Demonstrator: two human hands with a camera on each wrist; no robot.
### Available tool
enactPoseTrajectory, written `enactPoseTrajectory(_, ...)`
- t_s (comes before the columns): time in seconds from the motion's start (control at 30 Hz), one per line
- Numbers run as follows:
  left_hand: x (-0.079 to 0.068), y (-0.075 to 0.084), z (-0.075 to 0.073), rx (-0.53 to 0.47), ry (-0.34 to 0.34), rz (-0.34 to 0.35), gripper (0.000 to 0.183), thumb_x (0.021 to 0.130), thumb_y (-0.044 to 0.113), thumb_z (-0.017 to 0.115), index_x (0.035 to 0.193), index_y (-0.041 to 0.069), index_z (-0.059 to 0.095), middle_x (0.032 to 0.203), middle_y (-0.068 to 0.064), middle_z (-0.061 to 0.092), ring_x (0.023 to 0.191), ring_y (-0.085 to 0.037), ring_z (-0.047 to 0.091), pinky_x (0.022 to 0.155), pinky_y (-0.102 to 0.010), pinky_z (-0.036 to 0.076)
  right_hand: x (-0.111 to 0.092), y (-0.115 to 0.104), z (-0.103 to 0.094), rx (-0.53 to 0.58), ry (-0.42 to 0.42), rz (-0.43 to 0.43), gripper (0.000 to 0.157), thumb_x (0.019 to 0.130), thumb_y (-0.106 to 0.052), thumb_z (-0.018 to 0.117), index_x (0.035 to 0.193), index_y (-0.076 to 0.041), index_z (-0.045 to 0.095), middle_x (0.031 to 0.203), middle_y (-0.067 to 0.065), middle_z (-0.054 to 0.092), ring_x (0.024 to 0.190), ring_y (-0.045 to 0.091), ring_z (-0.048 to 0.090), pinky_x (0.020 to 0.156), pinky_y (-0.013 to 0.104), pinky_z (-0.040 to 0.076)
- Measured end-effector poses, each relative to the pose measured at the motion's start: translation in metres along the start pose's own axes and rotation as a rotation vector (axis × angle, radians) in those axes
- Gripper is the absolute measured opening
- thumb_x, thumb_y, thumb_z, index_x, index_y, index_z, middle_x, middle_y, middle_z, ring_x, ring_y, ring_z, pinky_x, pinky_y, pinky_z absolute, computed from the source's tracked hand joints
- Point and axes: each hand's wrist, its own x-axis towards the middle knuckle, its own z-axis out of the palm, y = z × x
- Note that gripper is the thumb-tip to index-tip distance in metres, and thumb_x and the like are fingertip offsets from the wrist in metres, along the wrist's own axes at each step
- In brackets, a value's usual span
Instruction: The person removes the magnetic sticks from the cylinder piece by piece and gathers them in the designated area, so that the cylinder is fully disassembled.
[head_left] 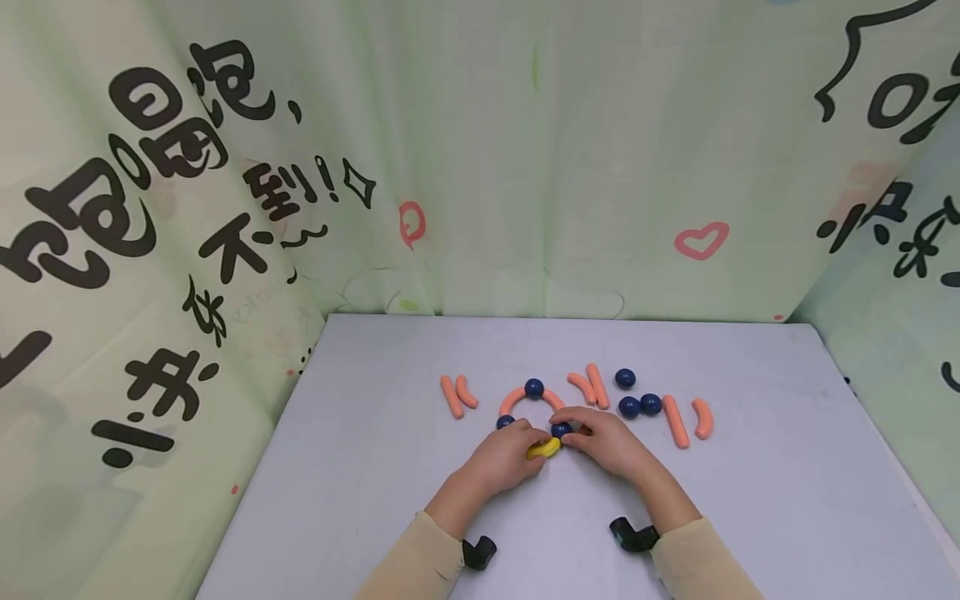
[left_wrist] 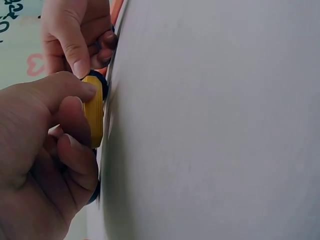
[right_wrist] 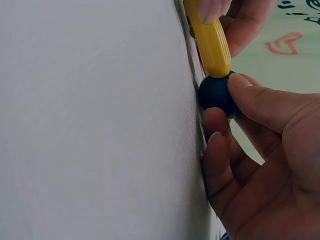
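Observation:
In the head view, my left hand grips a yellow curved stick with a ribbed side. My right hand pinches a dark blue ball between thumb and fingers. The stick's end meets that ball in the right wrist view. Beyond the hands, another blue ball joins two orange curved sticks into an arch. A further blue ball sits at the arch's left end, partly behind my left hand. The pinched ball is at the arch's right end.
Left of the arch lie a straight orange stick and a curved one. To the right are more orange sticks and loose blue balls. A printed curtain hangs behind the white table.

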Motion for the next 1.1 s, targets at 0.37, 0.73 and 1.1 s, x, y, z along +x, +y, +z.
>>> enactPoseTrajectory(0.37, -0.010, -0.009, -0.008, -0.045, -0.019, 0.031, 0.034, 0.094, 0.032, 0.068, 0.128, 0.027, 0.067, 0.102, 0.011, 0.060, 0.080, -0.001, 0.052, 0.076, -0.018, 0.048, -0.001, -0.002, -0.002, -0.007, -0.006, 0.045, 0.032, 0.094, -0.020, 0.067, 0.123, -0.034, 0.066, 0.107, -0.006, 0.068, 0.075, 0.015, 0.053, 0.068, 0.028, 0.044)
enactPoseTrajectory(0.73, -0.014, -0.036, -0.039, -0.156, 0.114, -0.098, 0.039, 0.095, 0.036, 0.065, 0.134, 0.029, 0.062, 0.115, 0.009, 0.064, 0.095, -0.006, 0.058, 0.087, -0.029, 0.052, -0.002, -0.003, -0.003, 0.014, -0.011, 0.075, 0.033, 0.093, -0.023, 0.070, 0.121, -0.039, 0.066, 0.097, -0.004, 0.065, 0.074, 0.015, 0.052, 0.068, 0.030, 0.042)
enactPoseTrajectory(1.1, -0.020, -0.085, -0.063, -0.176, 0.282, -0.278, 0.037, 0.094, 0.030, 0.068, 0.128, 0.017, 0.065, 0.106, 0.000, 0.065, 0.098, -0.019, 0.059, 0.087, -0.037, 0.051, -0.001, -0.002, -0.002, 0.028, -0.021, 0.059, 0.031, 0.094, -0.024, 0.067, 0.123, -0.035, 0.066, 0.083, -0.003, 0.060, 0.073, 0.015, 0.051, 0.064, 0.027, 0.043)
